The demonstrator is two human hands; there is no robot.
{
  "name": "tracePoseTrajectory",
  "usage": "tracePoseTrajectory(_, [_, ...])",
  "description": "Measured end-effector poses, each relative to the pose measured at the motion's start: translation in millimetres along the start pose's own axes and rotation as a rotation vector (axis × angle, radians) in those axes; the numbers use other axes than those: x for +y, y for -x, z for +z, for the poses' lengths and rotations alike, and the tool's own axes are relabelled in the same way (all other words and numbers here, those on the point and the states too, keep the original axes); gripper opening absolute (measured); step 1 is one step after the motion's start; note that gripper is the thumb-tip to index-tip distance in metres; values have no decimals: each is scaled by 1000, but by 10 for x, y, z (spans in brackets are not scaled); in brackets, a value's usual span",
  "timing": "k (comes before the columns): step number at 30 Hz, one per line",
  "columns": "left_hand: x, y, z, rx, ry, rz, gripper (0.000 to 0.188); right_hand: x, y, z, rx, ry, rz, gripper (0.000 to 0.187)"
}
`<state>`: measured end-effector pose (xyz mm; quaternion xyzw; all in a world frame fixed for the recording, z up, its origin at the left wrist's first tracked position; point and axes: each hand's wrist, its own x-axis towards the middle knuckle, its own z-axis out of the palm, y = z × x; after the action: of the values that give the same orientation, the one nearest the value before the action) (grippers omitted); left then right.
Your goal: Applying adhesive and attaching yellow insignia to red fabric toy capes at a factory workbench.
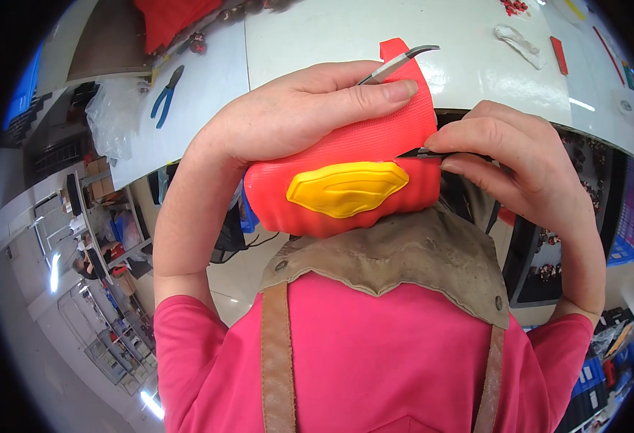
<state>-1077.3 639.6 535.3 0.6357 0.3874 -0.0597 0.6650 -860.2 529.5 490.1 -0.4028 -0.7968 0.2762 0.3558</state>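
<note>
A red, textured, soft-looking piece (382, 133) spans the table edge and my apron, its rounded end toward me. On that end sits a raised yellow emblem (349, 187). My left hand (295, 101) is closed over the piece from the left, thumb lying across it. Also in that hand is a pair of curved-tip tweezers (396, 66), bent tip pointing right. At the right edge of the red piece, my right hand (508, 148) pinches a thin dark pointed tool (421, 152). Its tip touches the surface just above the emblem; its exact kind is unclear.
Blue-handled pliers (164, 101) lie on the white table (302, 36) to the left, near a clear plastic bag (115, 119). Red material (169, 18) rests at the far left. A crumpled clear wrapper (519, 43) and a red strip (558, 55) lie far right.
</note>
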Motion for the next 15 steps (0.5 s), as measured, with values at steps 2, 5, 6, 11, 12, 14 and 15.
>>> tracePoseTrajectory(2, [-5, -10, 5, -1, -5, 7, 63, -6, 4, -12, -14, 1, 3, 30])
tracePoseTrajectory(5, [11, -8, 32, -3, 13, 0, 63, -9, 25, -36, -42, 11, 6, 30])
tracePoseTrajectory(6, [18, -8, 42, -5, 36, -15, 63, -9, 35, -43, -55, 21, 7, 30])
tracePoseTrajectory(11, [37, -19, 80, -3, 31, 12, 61, -14, 61, -57, -22, -7, 8, 30])
tracePoseTrajectory(12, [42, -20, 85, -3, 39, 5, 61, -13, 67, -66, -24, 0, 10, 30])
tracePoseTrajectory(14, [46, -25, 98, 2, 23, 22, 61, -18, 72, -83, -29, 5, 13, 30])
tracePoseTrajectory(15, [46, -26, 101, 7, 6, 38, 61, -20, 72, -90, -33, 10, 16, 30])
